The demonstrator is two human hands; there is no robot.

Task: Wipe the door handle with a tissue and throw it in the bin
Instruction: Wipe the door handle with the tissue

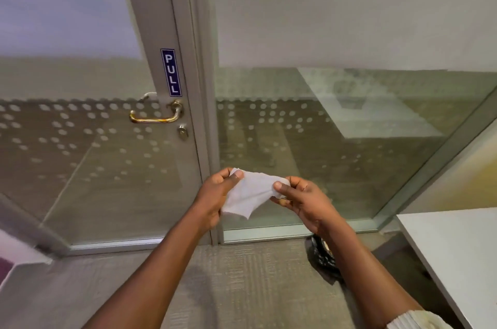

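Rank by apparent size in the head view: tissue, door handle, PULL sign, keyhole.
1. Tissue, but it is nearest the camera, so this is only how it looks.
2. Door handle and PULL sign look alike; no ranking.
3. Keyhole, smallest.

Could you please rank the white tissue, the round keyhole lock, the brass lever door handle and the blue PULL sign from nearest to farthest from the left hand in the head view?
From the left hand:
1. White tissue, pinched in its fingers.
2. Round keyhole lock, up-left on the door frame.
3. Brass lever door handle, just above and left of the lock.
4. Blue PULL sign, highest on the frame.
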